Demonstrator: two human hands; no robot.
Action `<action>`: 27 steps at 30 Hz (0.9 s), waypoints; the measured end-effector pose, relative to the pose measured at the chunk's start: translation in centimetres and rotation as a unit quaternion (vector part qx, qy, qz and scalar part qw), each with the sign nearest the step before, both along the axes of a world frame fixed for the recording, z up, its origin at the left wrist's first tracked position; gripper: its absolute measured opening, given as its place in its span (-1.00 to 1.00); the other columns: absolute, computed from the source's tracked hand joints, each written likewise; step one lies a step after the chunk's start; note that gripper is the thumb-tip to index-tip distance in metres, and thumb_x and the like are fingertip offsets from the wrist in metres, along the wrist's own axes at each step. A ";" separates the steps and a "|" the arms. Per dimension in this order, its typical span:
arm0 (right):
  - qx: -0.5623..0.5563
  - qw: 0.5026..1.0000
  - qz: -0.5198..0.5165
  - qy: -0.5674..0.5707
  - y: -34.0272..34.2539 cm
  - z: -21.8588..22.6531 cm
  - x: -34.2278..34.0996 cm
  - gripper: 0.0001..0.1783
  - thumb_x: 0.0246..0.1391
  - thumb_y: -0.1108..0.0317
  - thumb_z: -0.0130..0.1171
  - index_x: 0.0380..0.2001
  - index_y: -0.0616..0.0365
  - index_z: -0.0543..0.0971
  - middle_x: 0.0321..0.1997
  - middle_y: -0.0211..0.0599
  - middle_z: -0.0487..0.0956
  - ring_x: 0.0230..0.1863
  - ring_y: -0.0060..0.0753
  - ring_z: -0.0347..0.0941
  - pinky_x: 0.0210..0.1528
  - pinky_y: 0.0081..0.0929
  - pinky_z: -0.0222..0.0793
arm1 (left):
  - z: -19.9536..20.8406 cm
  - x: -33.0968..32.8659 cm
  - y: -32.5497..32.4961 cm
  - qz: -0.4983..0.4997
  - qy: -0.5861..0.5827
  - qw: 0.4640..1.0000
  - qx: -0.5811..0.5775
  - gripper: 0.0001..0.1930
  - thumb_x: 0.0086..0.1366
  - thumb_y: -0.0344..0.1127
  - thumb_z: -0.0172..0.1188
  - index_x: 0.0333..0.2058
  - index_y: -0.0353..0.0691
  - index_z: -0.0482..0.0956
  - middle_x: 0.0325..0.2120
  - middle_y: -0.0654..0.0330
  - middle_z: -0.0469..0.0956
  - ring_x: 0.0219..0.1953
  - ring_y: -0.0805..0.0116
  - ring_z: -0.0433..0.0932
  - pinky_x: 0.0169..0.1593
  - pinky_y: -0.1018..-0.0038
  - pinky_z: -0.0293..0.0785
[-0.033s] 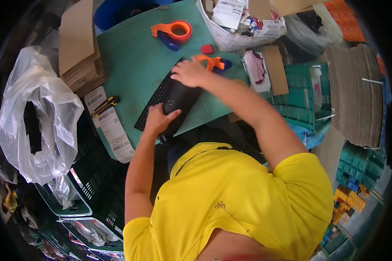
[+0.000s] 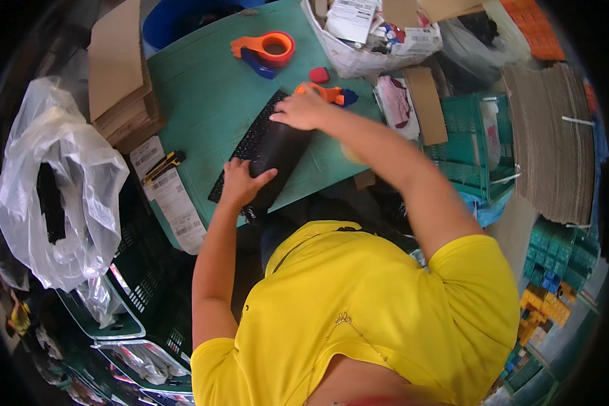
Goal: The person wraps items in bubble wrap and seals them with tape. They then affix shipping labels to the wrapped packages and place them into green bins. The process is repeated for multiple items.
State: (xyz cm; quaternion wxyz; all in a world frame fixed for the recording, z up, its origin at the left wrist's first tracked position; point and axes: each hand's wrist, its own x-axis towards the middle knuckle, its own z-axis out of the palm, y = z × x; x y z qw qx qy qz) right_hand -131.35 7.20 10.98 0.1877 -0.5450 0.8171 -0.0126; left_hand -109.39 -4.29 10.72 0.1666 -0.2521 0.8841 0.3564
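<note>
Both hands press flat on a black keyboard (image 2: pixel 264 152) lying on the green desk (image 2: pixel 203 88). The left hand (image 2: pixel 240 183) sits at its 7 o'clock end, fingers spread; the right hand (image 2: pixel 301 109), fingers together, covers the 1 o'clock end.

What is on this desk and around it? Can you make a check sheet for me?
Surface: green table, mostly bare at its left.
Job's things: black keyboard partly inside a black plastic sleeve.
Clutter: orange tape dispenser, small red block, orange and blue tool, yellow utility knife, paper labels.
Hands: left hand and right hand both press flat on the sleeve.
Cables: nothing seen.
Surroundings: cardboard stack, clear plastic bag, green crates.
</note>
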 end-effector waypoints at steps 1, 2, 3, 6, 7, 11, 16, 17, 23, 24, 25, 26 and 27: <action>0.050 0.998 0.016 0.016 1.6 0.3 -1.6 -0.47 0.24 -0.16 -0.11 -0.17 0.04 0.61 -0.08 -0.30 0.55 0.15 -0.19 0.40 0.20 0.24 0.10 | -1.0 0.2 -1.1 -0.023 0.027 0.999 -0.040 -0.15 0.03 0.31 0.30 -0.15 -0.58 0.56 -0.01 -0.20 0.42 0.13 -0.07 0.32 0.18 0.19 0.30; -0.008 0.999 0.044 0.006 3.8 0.4 -3.1 -0.52 0.18 -0.10 0.04 -0.14 0.09 0.58 -0.10 -0.27 0.53 0.13 -0.16 0.39 0.20 0.13 0.15 | -2.0 0.6 -2.2 -0.019 0.026 0.999 -0.016 -0.15 0.03 0.31 0.30 -0.14 -0.58 0.56 -0.01 -0.20 0.41 0.15 -0.08 0.29 0.19 0.19 0.29; -0.008 0.998 0.058 0.032 6.1 0.3 -4.4 -0.55 0.13 -0.03 0.13 -0.13 0.11 0.57 -0.10 -0.25 0.53 0.11 -0.15 0.39 0.18 0.04 0.19 | -2.7 0.8 -3.2 -0.004 0.027 1.000 -0.008 -0.14 0.03 0.32 0.30 -0.13 -0.57 0.55 -0.01 -0.21 0.41 0.18 -0.09 0.26 0.20 0.19 0.28; 0.015 0.995 0.017 0.095 12.3 -0.3 -6.4 -0.59 0.03 0.12 0.28 -0.13 0.15 0.55 -0.10 -0.22 0.51 0.08 -0.13 0.37 0.11 -0.10 0.26 | -4.5 0.7 -5.4 0.010 0.059 0.997 -0.044 -0.12 0.02 0.35 0.30 -0.09 -0.54 0.56 -0.01 -0.19 0.40 0.21 -0.09 0.23 0.20 0.20 0.28; 0.067 0.993 -0.013 0.100 13.2 -0.3 -6.8 -0.60 0.00 0.16 0.31 -0.13 0.15 0.55 -0.11 -0.22 0.50 0.06 -0.12 0.37 0.09 -0.14 0.27 | -4.8 0.5 -6.0 0.005 0.102 0.993 -0.062 -0.12 0.02 0.36 0.30 -0.08 -0.52 0.56 -0.01 -0.18 0.40 0.22 -0.08 0.23 0.20 0.20 0.29; -0.047 0.991 -0.061 0.111 15.8 0.9 -4.2 -0.75 0.06 0.25 0.19 -0.21 0.13 0.54 -0.21 -0.29 0.53 -0.04 -0.20 0.44 0.10 -0.13 0.26 | -5.0 -0.6 -7.5 0.089 0.011 0.994 0.067 -0.17 0.07 0.35 0.28 -0.08 -0.46 0.58 -0.02 -0.10 0.48 0.10 0.00 0.42 0.12 0.24 0.37; -0.177 0.981 0.001 0.078 22.1 1.9 0.6 -0.82 -0.03 0.41 0.12 -0.28 0.01 0.52 -0.28 -0.40 0.49 -0.03 -0.32 0.45 0.32 -0.03 0.10 | -4.5 -0.5 -8.1 0.031 -0.010 0.992 0.122 -0.23 0.19 0.27 0.22 -0.06 -0.49 0.56 -0.20 -0.02 0.60 -0.12 0.12 0.59 0.01 0.32 0.44; -0.181 0.981 0.011 0.064 23.3 1.3 0.8 -0.81 -0.04 0.41 0.11 -0.29 0.01 0.52 -0.29 -0.39 0.48 -0.03 -0.33 0.45 0.37 -0.02 0.04 | -4.3 -0.3 -7.9 0.047 -0.006 0.988 0.144 -0.24 0.21 0.26 0.21 -0.05 -0.49 0.55 -0.20 -0.03 0.61 -0.13 0.12 0.59 0.01 0.33 0.44; -0.009 0.997 0.013 0.077 23.5 1.4 1.3 -0.75 -0.11 0.49 0.08 -0.27 0.02 0.53 -0.23 -0.38 0.47 0.05 -0.34 0.42 0.43 0.07 -0.06 | -2.4 0.1 -5.9 0.094 0.005 0.983 0.157 -0.35 0.29 0.16 0.16 -0.06 -0.47 0.56 -0.18 -0.13 0.62 -0.13 0.07 0.60 0.00 0.35 0.44; 0.010 0.997 -0.004 0.073 21.7 2.6 1.7 -0.74 -0.12 0.49 0.09 -0.27 0.02 0.53 -0.24 -0.38 0.46 0.05 -0.34 0.41 0.41 0.07 -0.04 | -2.1 0.1 -5.6 0.097 0.010 0.986 0.137 -0.35 0.28 0.15 0.16 -0.06 -0.47 0.56 -0.18 -0.14 0.61 -0.12 0.04 0.60 0.00 0.33 0.44; 0.039 0.998 -0.009 0.049 19.5 4.0 1.9 -0.73 -0.13 0.50 0.10 -0.27 0.02 0.53 -0.24 -0.38 0.46 0.06 -0.34 0.41 0.40 0.07 -0.02 | -1.8 0.1 -5.1 0.118 0.029 0.988 0.099 -0.36 0.28 0.14 0.17 -0.07 -0.47 0.56 -0.18 -0.14 0.60 -0.11 0.01 0.59 0.00 0.32 0.44; -0.062 0.995 -0.072 0.023 16.9 5.2 2.1 -0.71 -0.15 0.51 0.11 -0.26 0.03 0.52 -0.24 -0.34 0.46 0.03 -0.25 0.41 0.28 -0.01 0.15 | -1.6 0.4 -4.6 0.103 0.043 0.990 0.085 -0.37 0.27 0.13 0.17 -0.08 -0.47 0.57 -0.19 -0.14 0.59 -0.10 -0.01 0.57 0.00 0.30 0.43; -0.163 0.980 -0.105 0.042 13.7 5.9 1.3 -0.71 -0.14 0.51 0.11 -0.25 0.04 0.51 -0.22 -0.32 0.47 0.02 -0.21 0.41 0.21 -0.05 0.21 | -1.5 0.6 -4.1 0.100 0.064 0.991 0.058 -0.38 0.26 0.12 0.18 -0.09 -0.47 0.57 -0.19 -0.14 0.58 -0.08 -0.03 0.55 0.01 0.28 0.42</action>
